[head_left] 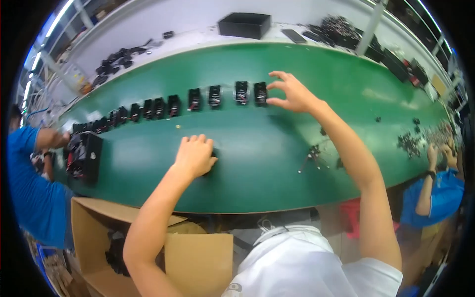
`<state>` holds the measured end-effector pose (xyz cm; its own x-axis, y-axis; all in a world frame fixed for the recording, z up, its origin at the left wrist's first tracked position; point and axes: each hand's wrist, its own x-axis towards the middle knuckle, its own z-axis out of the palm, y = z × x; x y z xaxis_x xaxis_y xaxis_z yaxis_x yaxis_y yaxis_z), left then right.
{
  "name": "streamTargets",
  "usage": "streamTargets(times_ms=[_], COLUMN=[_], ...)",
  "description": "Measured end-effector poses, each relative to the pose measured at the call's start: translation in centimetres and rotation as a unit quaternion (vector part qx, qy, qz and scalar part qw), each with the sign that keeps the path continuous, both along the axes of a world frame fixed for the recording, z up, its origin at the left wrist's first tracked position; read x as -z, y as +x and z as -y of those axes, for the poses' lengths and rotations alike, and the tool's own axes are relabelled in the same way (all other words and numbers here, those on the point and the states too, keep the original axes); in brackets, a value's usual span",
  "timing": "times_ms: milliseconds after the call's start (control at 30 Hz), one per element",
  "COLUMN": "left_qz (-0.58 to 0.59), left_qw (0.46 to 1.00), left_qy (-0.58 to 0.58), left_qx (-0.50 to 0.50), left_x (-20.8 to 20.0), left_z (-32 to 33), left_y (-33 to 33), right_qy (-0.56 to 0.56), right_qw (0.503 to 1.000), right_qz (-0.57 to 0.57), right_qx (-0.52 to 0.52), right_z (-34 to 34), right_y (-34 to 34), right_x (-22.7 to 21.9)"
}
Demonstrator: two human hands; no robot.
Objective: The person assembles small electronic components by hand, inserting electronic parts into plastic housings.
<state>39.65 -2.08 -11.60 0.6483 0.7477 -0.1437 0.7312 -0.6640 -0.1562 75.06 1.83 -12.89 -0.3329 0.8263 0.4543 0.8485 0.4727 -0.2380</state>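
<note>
head view: my right hand [292,93] is spread, unclenched beside the end black unit [260,94], best squared by its sides; can't tell my left hand's [196,157] grip.

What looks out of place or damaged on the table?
A small yellowish speck lies alone on the green tabletop, on the near side of the row of black units. It looks odd because it matches none of them; too small to identify. No clear damage shows.
</note>
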Motion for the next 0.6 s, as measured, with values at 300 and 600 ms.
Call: streamTargets(times_ms=[300, 600], left_qz=[0.112, 0.328], left_qw=[0.993, 0.912], left_qy=[-0.048, -0.241], left_qx=[0.005, 0.053], left_x=[-1.0, 0.8], left_z=[0.7, 2.7], left_y=[2.1, 4.0], right_qy=[-0.364, -0.246], right_qw=[0.930, 0.967], right_qz=[0.035, 0.045], right_qx=[-0.035, -0.043], right_z=[14.3, 14.9], right_y=[3.3, 1.3], right_x=[-5.0, -0.7])
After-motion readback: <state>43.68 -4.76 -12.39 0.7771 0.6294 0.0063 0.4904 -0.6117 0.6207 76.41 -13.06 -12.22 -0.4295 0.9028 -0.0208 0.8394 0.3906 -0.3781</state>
